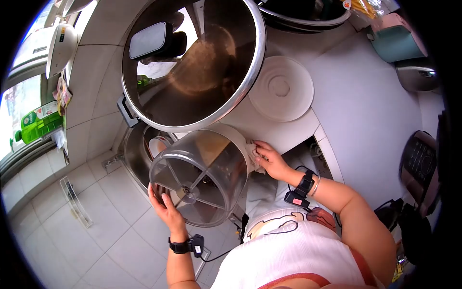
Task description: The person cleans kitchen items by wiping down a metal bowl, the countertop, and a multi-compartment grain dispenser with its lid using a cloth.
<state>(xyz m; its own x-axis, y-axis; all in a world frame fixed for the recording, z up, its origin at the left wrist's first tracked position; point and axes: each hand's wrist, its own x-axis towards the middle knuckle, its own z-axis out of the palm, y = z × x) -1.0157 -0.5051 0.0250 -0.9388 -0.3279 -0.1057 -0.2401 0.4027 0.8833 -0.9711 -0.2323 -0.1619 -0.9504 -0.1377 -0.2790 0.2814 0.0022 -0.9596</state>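
A large clear plastic cylinder, tilted on its side, has a rim with spokes meeting at a central hub and a whitish far end. My left hand supports its rim at the lower left, fingers along the outside and thumb near the edge. On the cylinder's right side, my right hand grips a crumpled pale cloth and presses it to the wall. Right behind the cylinder stands a big pot with a shiny lid. A round whitish lid-like disc lies flat on the counter.
A steel sink with bowls inside is partly hidden behind the cylinder. A green bottle stands by the window at left. At right are a dark appliance with a button panel and a teal container. A dark pan sits at the back.
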